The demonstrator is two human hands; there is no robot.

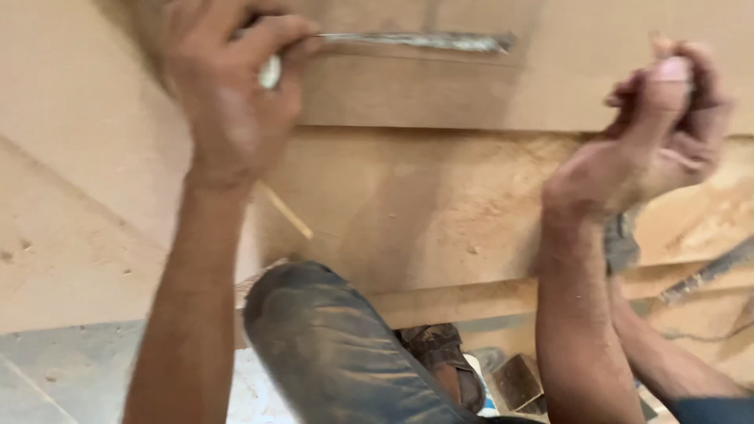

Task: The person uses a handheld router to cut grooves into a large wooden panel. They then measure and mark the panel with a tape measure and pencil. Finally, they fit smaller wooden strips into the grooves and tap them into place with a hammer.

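The left hand [228, 94] is raised at the upper left of the head view. Its fingers [271, 35] are closed around the handle end of a long, thin metal tool [408, 39], a blade-like strip that extends horizontally to the right. The tool lies flat against a brown wooden board [408, 94], close to the board's upper portion. A thin wooden sliver [289, 213] lies on a lower board [408, 220] just below the left wrist.

At bottom centre, the person's knee, in dusty dark trousers [330, 345], projects toward the boards. A sandal [440, 353] and a small wooden block [518, 381] sit on the floor beside it.

At the right, the right hand [652, 133] is held against the lower edge of the upper board. Its fingers [667, 78] are curled into a closed fist; motion blur prevents confirming whether anything is gripped inside. A second forearm [667, 361], belonging to another person, is visible behind the right arm.
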